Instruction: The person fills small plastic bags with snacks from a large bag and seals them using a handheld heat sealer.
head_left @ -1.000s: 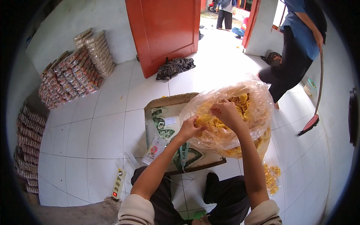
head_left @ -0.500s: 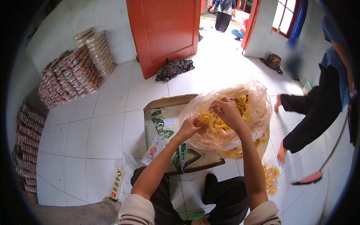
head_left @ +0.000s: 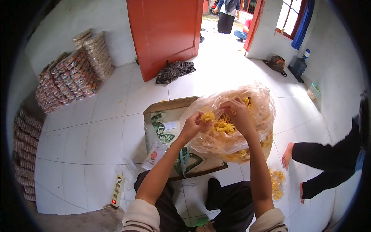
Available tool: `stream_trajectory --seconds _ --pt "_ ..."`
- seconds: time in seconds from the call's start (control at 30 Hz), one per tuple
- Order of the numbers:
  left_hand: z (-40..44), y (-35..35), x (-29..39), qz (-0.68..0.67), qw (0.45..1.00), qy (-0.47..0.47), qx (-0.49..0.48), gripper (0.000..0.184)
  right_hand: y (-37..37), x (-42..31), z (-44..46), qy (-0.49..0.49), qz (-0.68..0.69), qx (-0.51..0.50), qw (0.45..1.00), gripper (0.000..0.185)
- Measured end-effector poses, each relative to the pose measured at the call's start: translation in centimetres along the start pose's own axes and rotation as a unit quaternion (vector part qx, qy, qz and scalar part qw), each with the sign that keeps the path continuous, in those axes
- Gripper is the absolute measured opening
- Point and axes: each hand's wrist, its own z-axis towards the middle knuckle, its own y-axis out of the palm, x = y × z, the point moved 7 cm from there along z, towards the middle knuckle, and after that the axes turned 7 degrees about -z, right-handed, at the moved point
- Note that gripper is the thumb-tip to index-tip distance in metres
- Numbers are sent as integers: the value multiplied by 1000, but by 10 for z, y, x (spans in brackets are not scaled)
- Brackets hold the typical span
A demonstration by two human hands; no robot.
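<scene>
A large clear plastic bag (head_left: 201,141) stands with its mouth gathered wide, full of yellow curly noodle-like snacks (head_left: 226,126). At the bag's left rim, my left hand (head_left: 194,124) is closed on a clump of yellow curly snack (head_left: 208,116). My right hand (head_left: 237,114) hangs over the bag's opening with its fingers bent together; what they hold, if anything, is hidden. Left of the bag, a worn board with a green print (head_left: 162,123) carries a small white label (head_left: 170,125) and printed plastic packaging (head_left: 155,154).
A smaller bag of yellow snacks (head_left: 277,185) lies by my right knee. A power strip (head_left: 117,190) is at lower left. Stacked packets (head_left: 69,79) line the left wall. A person's bare foot (head_left: 286,155) is close on the right. A red door (head_left: 166,34) stands ajar.
My left hand has drawn slightly left and up, and the yellow clump in it shows more plainly. The person at right has moved lower and nearer; the pink broom is out of view.
</scene>
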Motion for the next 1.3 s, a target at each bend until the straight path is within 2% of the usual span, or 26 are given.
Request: stream_trajectory --seconds 0.23,0.3,0.33,0.4,0.47,0.53,0.6,0.63,0.7,0.83,0.93,1.0,1.07,1.13,1.23,1.3 --pt "14 19 0 -20 1000 18 -7 39 -23 22 -8 65 11 45 997 12" --pt "20 16 2 17 999 47 20 38 -34 29 -10 67 28 106 992 11" --pt "22 16 4 16 999 45 19 38 -36 33 -9 70 27 106 992 11" --pt "20 9 12 -31 995 80 58 36 -46 50 -11 135 38 161 977 11" --pt "19 0 12 -19 993 84 87 33 -33 72 -10 146 36 154 977 14" --pt "14 -11 3 54 991 3 122 33 12 107 -14 276 -53 -34 959 17" --pt "16 -24 -21 106 987 -2 123 34 73 149 -27 208 -14 -83 974 16" --pt "15 -29 -30 152 981 -8 121 34 85 154 -31 207 -9 -81 975 16" --pt "9 -30 -33 167 979 -18 116 35 115 160 -38 173 -104 -180 963 15" --pt "0 -30 -31 195 976 -26 96 31 151 199 -54 239 -155 -248 926 16" --pt "-3 -26 -27 207 974 -31 82 29 161 207 -62 202 -156 -205 945 14" --pt "-4 -25 -28 212 974 -23 78 28 168 216 -62 207 -128 -220 945 14" --pt "-3 -21 -30 157 985 -37 68 30 172 219 -61 209 -101 -231 945 15" --pt "-3 -21 -31 171 982 -35 74 30 170 217 -60 275 -10 -237 932 20" --pt "-1 -21 -33 198 977 -32 78 30 164 208 -61 317 59 -218 921 26" --pt "-1 -21 -34 211 974 -30 79 30 164 206 -61 308 67 -201 927 26"
